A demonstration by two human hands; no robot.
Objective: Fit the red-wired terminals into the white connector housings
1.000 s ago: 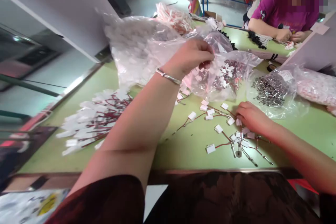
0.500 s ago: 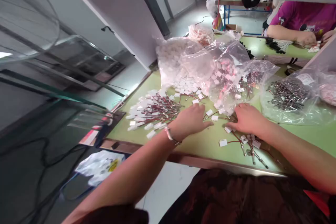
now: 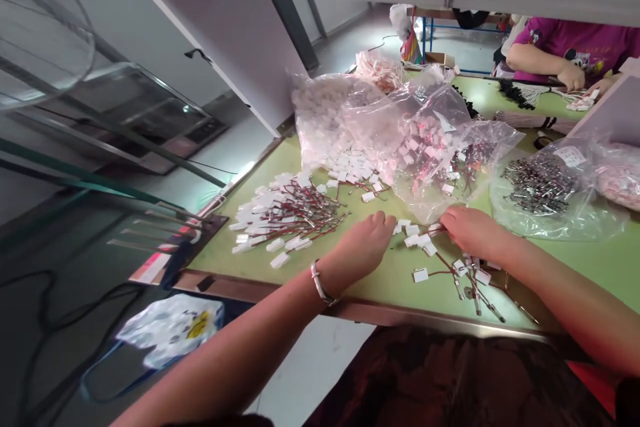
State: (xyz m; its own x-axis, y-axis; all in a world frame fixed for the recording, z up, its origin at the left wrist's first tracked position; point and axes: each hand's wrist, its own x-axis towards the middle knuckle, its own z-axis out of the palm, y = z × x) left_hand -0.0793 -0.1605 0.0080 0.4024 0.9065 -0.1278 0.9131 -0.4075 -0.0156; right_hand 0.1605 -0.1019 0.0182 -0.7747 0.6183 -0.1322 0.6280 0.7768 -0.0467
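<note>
My left hand (image 3: 364,245), with a bracelet on its wrist, is closed with curled fingers over the green tabletop. White connectors (image 3: 412,240) lie just beyond its fingertips; what it pinches, if anything, is hidden. My right hand (image 3: 471,232) is closed at the right end of these connectors, its fingertips on a dark red wire lead (image 3: 438,229) with a white connector. Below that hand, several leads with white connectors and metal ends (image 3: 475,287) lie loosely crossed. Left of my left hand is a fanned heap of similar leads (image 3: 295,210), connectors pointing left.
Clear bags of white parts (image 3: 335,107) and connectors (image 3: 425,147) stand at the back. A bag of small metal parts (image 3: 537,183) lies at the right. Across the bench (image 3: 260,160), a person in a purple shirt (image 3: 600,47) handles white parts. A metal shelf rises overhead.
My left hand's fingers have curled in and it has drawn slightly towards me. My right hand's fingers have closed, and connectors between the hands sit closer together. The view has shifted slightly.
</note>
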